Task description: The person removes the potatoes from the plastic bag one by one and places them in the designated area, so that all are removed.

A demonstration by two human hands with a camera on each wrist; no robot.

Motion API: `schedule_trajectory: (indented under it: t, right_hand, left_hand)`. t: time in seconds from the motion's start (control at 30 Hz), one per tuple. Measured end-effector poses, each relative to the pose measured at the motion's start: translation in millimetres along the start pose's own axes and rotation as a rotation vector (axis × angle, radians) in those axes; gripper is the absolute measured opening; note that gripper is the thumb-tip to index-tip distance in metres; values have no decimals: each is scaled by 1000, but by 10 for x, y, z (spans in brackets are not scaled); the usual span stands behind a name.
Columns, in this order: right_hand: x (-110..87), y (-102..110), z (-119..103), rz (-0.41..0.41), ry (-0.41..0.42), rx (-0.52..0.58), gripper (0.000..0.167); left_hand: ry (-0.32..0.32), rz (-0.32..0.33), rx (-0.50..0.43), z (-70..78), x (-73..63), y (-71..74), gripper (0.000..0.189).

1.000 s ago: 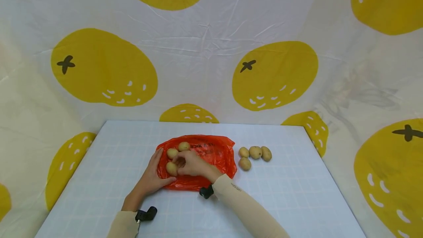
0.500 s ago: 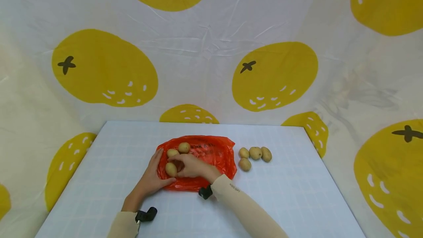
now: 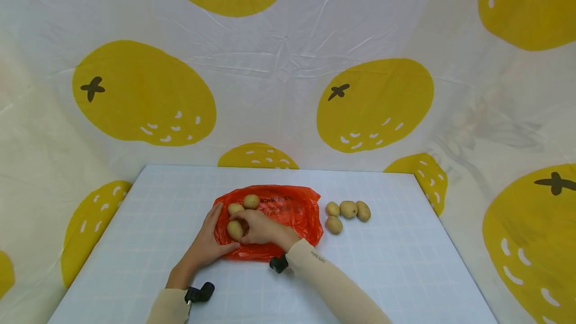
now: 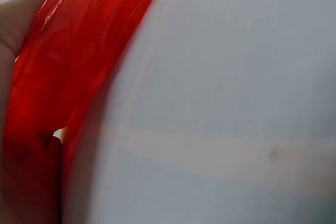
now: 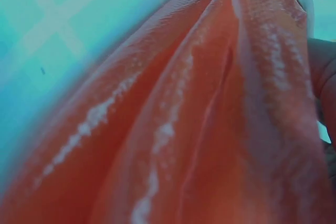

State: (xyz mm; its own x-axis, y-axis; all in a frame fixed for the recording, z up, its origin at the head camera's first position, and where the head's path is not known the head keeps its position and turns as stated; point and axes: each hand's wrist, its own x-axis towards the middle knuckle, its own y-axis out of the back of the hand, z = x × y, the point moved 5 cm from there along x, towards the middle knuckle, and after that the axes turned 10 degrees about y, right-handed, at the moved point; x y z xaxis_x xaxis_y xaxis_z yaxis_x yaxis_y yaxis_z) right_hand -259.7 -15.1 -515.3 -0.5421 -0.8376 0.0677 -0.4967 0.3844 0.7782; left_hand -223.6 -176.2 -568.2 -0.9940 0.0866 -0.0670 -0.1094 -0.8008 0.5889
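A red plastic bag [image 3: 294,219] with black print lies spread on the table. On its left part are several small potatoes. My right hand [image 3: 263,227] reaches across the bag and pinches the nearest potato [image 3: 234,230] between thumb and fingers. Behind that one sit a second potato [image 3: 235,208], partly covered by the fingers, and a third potato [image 3: 251,201]. My left hand [image 3: 208,240] rests at the bag's left edge, fingers straight along it and thumb stretched along the near edge. Red plastic [image 4: 89,40] fills the left of the left wrist view; folded plastic [image 5: 173,119] hides most of the right hand's work.
Right of the bag, several potatoes [image 3: 348,209] lie close together on the pale checked tablecloth [image 3: 396,264]. A white cloth with yellow fruit prints [image 3: 375,104] hangs behind and at both sides of the table. Each wrist wears a small black camera [image 3: 200,292].
The right hand has shifted slightly left and toward the near side over the potato, which has turned a little. The left hand and the potatoes beside the bag stay put.
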Motion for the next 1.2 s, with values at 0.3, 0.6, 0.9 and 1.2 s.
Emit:
schedule_trajectory:
  t: [0.3,0.6,0.9,1.2]
  right_hand:
    - [-98,45,65,46,-38,111,59]
    - [-328,150,124,163,-96,351,58]
    - [-577,245,103,316,-131,514,55]
    - [-809,394,48,413,-141,568,56]
  left_hand:
    - [16,8,10,24,-12,-5,126]
    - [-2,20,10,38,-32,-6,123]
    - [3,16,40,53,-41,16,117]
    - [36,3,40,37,-29,-1,119]
